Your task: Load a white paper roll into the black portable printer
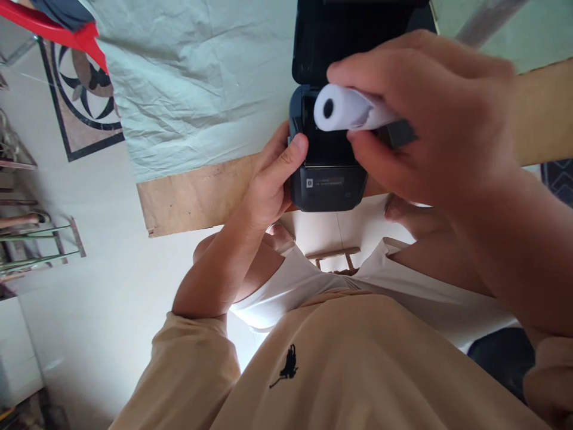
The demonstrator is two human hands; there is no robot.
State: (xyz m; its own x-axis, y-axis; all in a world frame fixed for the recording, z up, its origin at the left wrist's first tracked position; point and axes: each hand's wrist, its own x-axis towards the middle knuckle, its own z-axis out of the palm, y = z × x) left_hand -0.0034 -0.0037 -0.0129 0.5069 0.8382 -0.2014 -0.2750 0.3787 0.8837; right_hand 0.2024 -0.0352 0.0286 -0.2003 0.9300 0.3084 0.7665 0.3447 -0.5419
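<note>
A small black receipt printer [331, 188] lies at the table's front edge, its lid [313, 45] swung back away from me. My left hand [280, 167] grips the printer's left side, with the thumb on top near the rim of the paper bay. Above the bay, my right hand [441, 113] pinches a white paper roll [347, 108] between thumb and fingers. The roll's near end, with a dark core hole, points left. Its far end is hidden by my right hand.
A pale green cloth [201, 77] covers most of the wooden table [197, 191]. A blurred translucent object [487, 21] lies at the back right. Off to the left are a red chair part [58, 36] and a metal rack [40, 245] on the floor.
</note>
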